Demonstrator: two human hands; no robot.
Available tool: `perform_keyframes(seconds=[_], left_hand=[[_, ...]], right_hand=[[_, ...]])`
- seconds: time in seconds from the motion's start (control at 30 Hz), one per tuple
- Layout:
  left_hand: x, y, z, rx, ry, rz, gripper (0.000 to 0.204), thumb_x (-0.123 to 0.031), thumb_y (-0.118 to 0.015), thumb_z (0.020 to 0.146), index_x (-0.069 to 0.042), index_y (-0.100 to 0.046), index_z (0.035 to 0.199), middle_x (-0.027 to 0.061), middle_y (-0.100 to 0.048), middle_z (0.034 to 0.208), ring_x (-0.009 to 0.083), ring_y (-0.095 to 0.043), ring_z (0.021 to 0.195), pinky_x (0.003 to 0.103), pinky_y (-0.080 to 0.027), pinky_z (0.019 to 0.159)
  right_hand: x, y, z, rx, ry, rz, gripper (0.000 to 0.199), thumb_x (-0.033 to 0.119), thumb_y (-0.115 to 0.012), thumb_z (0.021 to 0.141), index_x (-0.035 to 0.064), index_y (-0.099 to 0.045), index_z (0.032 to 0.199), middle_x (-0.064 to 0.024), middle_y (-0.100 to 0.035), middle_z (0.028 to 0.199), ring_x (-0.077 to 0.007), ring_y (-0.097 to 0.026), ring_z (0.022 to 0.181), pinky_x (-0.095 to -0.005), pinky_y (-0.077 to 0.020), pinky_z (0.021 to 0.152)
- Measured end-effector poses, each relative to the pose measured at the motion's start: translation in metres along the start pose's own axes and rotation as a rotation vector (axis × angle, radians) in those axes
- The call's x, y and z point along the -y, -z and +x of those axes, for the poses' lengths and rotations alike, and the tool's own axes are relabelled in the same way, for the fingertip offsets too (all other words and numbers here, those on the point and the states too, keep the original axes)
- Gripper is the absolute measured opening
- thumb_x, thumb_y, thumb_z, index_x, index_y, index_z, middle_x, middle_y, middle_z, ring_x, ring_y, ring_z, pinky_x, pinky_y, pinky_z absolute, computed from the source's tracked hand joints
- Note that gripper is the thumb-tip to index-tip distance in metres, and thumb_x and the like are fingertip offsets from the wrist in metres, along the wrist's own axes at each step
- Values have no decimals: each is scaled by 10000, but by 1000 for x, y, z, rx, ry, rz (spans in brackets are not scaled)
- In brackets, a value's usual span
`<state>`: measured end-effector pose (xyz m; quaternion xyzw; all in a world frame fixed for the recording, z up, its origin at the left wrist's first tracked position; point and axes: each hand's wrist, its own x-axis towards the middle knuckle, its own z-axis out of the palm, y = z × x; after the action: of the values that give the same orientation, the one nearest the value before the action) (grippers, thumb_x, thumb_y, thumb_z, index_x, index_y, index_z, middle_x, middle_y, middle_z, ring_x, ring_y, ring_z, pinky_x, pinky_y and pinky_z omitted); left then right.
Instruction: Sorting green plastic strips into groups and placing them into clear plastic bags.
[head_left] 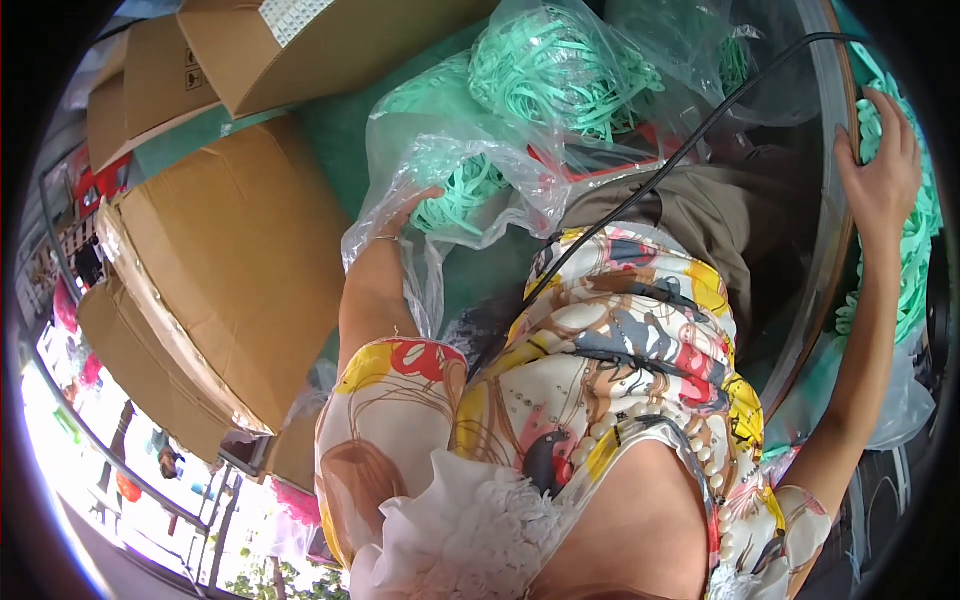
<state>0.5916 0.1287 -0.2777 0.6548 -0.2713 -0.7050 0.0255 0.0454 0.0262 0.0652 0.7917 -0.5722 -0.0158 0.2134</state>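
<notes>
My left hand point(414, 207) reaches into a clear plastic bag point(385, 165) and is closed on a bunch of thin mint-green straps point(462, 195). Its fingers are partly hidden by the straps and the plastic. Off to the right, my right hand point(887, 170) lies at the edge of a table point(818, 290), against a heap of the same mint-green straps point(905, 265). The fingers of that hand are apart and slightly bent, the thumb standing off from them.
Another clear bag with a big tangle of green straps point(560, 75) lies ahead. Brown cardboard boxes point(240, 250) stand on the left. A black cable point(690, 145) crosses in front of me between my arms. A grey plastic bag point(905, 400) sits below the right-hand heap.
</notes>
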Motion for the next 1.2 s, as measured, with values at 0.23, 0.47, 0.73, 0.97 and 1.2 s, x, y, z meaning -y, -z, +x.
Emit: perform_keyframes(seconds=[0.23, 0.47, 0.73, 0.97, 1.2], left_hand=[[-33, 8, -15, 165, 14, -198, 595, -182, -749, 668, -25, -495, 1183, 102, -567, 1116, 231, -562, 1000, 361, -473, 864], [-29, 16, 2, 144, -43, -253, 498, -100, -686, 724, -17, -493, 1175, 101, -591, 1069, 206, -605, 921, 328, -517, 803], [-61, 6, -41, 186, -140, -409, 419, -57, -693, 709, -3, -534, 1092, 84, -614, 979, 187, -614, 859, 318, -532, 749], [-54, -5, -33, 288, -153, -575, 332, -40, -681, 713, -6, -570, 1024, 81, -622, 945, 188, -623, 815, 343, -535, 745], [-92, -39, -64, 287, -91, -776, 243, -9, -631, 754, 7, -586, 992, 104, -624, 935, 211, -632, 822, 351, -543, 752]], right_hand=[[1, 4, 3, 26, 10, 96, 479, 169, -670, 716, 140, -520, 1170, -83, -545, 1152, -275, -531, 1025, -380, -430, 846], [28, 58, 9, 100, 10, -184, 503, 254, -652, 752, 163, -483, 1217, -77, -522, 1187, -276, -512, 1060, -414, -394, 885], [186, 80, 43, 510, 574, 1018, 119, 28, -557, 666, 7, -575, 782, -167, -587, 847, -321, -579, 836, -390, -482, 729], [303, -8, 47, 1202, 674, 798, 244, 110, -604, 700, -30, -650, 895, -212, -622, 956, -312, -611, 895, -380, -489, 754], [292, -51, 41, 1220, 387, 869, 547, 349, -770, 567, -51, -624, 911, -227, -617, 942, -320, -608, 871, -363, -481, 767]])
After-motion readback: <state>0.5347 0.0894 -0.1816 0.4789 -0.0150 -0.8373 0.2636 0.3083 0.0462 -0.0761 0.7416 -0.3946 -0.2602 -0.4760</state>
